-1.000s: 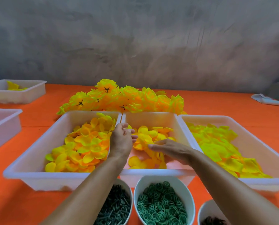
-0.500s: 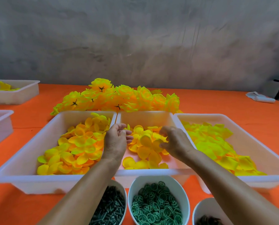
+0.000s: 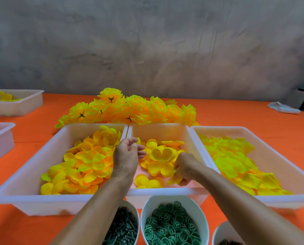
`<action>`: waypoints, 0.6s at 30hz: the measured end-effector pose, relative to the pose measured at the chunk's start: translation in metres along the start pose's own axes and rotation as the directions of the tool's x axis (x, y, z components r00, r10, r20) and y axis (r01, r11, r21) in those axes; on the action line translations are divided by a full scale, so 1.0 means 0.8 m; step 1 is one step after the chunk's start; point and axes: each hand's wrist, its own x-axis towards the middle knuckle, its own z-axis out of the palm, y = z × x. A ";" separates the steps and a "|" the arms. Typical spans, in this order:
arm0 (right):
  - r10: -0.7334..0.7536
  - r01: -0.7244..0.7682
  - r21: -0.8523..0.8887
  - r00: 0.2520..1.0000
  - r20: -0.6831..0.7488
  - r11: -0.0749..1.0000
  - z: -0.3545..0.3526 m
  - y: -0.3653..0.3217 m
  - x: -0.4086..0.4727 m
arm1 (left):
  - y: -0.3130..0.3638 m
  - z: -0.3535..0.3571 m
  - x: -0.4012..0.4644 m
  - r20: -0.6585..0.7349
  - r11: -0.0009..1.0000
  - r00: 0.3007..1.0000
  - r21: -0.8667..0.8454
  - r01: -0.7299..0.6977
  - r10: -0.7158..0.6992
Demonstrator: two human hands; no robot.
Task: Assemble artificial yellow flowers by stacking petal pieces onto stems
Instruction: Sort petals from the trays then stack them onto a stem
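Three white trays hold yellow petal pieces: a left tray (image 3: 29, 175), a middle tray (image 3: 165, 130) and a right tray (image 3: 289, 167). My left hand (image 3: 125, 159) hovers over the divide between the left and middle trays. Its fingers are curled, pinching a thin stem that hardly shows. My right hand (image 3: 185, 167) is low in the middle tray's near right corner and pinches a yellow petal piece (image 3: 174, 180). A large four-lobed petal piece (image 3: 162, 154) lies between my hands. Finished yellow flowers (image 3: 130, 110) are piled behind the trays.
Near the front edge stand a bowl of dark green stems (image 3: 123, 227), a bowl of green rings (image 3: 170, 227) and part of a third bowl (image 3: 224, 235). Two more white trays (image 3: 16, 103) (image 3: 0, 138) sit at the left. A white cloth (image 3: 284, 108) lies far right on the orange table.
My right hand drew back from the far side of the middle tray to its near right corner and took hold of a petal piece. My left hand stayed in place.
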 end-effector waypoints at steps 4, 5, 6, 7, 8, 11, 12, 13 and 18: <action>0.023 0.037 0.309 0.982 -0.189 0.950 -0.020 0.012 -0.009 | 0.001 0.000 0.000 -0.010 1.000 1.000 -0.028 0.009 -0.010; 0.023 0.062 0.356 0.973 -0.230 0.932 -0.023 0.013 -0.012 | 0.001 0.000 -0.001 -0.009 1.000 1.000 -0.030 0.009 -0.009; 0.032 0.080 0.426 0.968 -0.250 0.901 -0.025 0.015 -0.014 | 0.001 0.000 -0.001 -0.008 1.000 1.000 -0.027 0.005 -0.005; 0.047 0.088 0.521 0.970 -0.240 0.849 -0.028 0.017 -0.017 | 0.001 0.000 -0.001 -0.006 1.000 1.000 -0.022 0.002 -0.002; 0.051 0.089 0.614 0.977 -0.208 0.784 -0.030 0.019 -0.019 | 0.001 0.000 -0.002 -0.003 1.000 1.000 -0.016 0.000 0.000; 0.016 0.095 0.731 0.990 -0.144 0.676 -0.037 0.024 -0.023 | 0.001 0.000 -0.002 0.005 1.000 1.000 -0.007 -0.004 0.004; 0.005 0.100 0.740 0.990 -0.138 0.665 -0.037 0.026 -0.022 | 0.000 0.001 -0.001 0.006 1.000 1.000 -0.004 -0.004 0.004; -0.003 0.104 0.741 0.991 -0.136 0.664 -0.037 0.027 -0.022 | 0.000 0.001 -0.001 0.007 1.000 1.000 -0.003 -0.003 0.003; -0.021 0.123 0.711 0.988 -0.151 0.692 -0.037 0.027 -0.021 | 0.002 0.001 -0.002 0.007 1.000 1.000 -0.007 -0.004 0.004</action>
